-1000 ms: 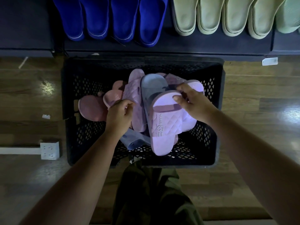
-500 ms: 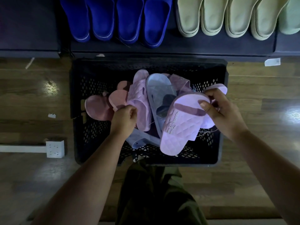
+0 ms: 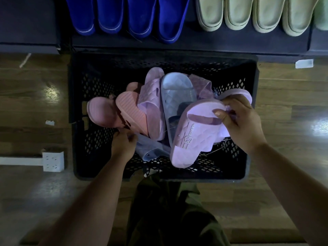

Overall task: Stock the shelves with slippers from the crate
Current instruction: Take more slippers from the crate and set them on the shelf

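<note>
The left hand (image 3: 124,144) curls into the slipper heap (image 3: 152,107) in the black crate (image 3: 78,89), fingertips hidden, so its grip cannot be told. The right hand (image 3: 243,125) pinches a lilac slipper (image 3: 191,137) above the crate's right side. Wood floor (image 3: 292,157) flanks the crate; shelved slippers (image 3: 129,15) are cropped above.

Glossy wood floor (image 3: 292,107) — perforated, probably plastic crate (image 3: 99,82).

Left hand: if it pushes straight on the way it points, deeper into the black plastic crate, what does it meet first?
Most likely the salmon-pink ribbed slide slipper, whose near end lies right ahead of the left hand. They may already touch, since depth is unclear here.
</note>
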Demonstrator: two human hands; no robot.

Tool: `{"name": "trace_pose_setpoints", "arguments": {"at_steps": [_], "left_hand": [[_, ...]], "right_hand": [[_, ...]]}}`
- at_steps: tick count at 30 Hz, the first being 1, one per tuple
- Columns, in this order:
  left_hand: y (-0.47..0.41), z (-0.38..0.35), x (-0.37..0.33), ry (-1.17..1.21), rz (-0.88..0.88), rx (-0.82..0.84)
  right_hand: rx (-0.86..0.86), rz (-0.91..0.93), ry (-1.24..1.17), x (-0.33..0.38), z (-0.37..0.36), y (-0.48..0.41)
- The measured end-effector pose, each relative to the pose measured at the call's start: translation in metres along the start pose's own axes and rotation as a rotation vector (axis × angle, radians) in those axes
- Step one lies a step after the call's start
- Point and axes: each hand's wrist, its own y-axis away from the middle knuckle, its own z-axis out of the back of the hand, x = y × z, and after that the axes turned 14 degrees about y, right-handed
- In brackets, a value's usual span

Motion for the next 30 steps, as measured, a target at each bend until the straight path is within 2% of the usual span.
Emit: {"name": "trace_pose_setpoints", "arguments": {"at_steps": [3, 7, 11, 13, 15, 17, 20, 23, 27, 30], "left_hand": [[-0.001, 0.000, 0.001, 0.020, 0.041, 0.070], [0.014, 0.003, -0.008, 0.159, -0.126, 0.038], [0.041, 0.014, -0.023, 0.361, -0.115, 0.054], [0.050, 0.022, -0.044, 0.371, -0.243, 0.080], [0.055, 0.030, -0.075, 0.248, -0.435, 0.110], [0.054, 0.035, -0.112, 0.113, -0.550, 0.116], [0.037, 0.031, -0.159, -0.002, -0.580, 0.147], [0.010, 0.010, -0.189, -0.113, -0.590, 0.269], [-0.007, -0.014, -0.192, -0.260, -0.787, 0.230], [-0.017, -0.020, -0.183, -0.310, -0.740, 0.229]], "right_hand": [[0.020, -0.019, -0.073, 0.003, 0.002, 0.000], [0.081, -0.061, -0.154, 0.008, 0.005, 0.005], [0.152, -0.055, -0.312, 0.012, 0.017, 0.007], [0.209, -0.043, -0.344, 0.010, 0.025, 0.006], [0.252, -0.048, -0.307, 0.009, 0.027, 0.007], [0.264, -0.058, -0.284, 0.011, 0.027, 0.008], [0.256, -0.084, -0.301, 0.014, 0.026, 0.008], [0.222, -0.107, -0.310, 0.015, 0.026, 0.012], [0.188, -0.136, -0.340, 0.019, 0.022, 0.013], [0.158, -0.147, -0.351, 0.016, 0.014, 0.011]]}}
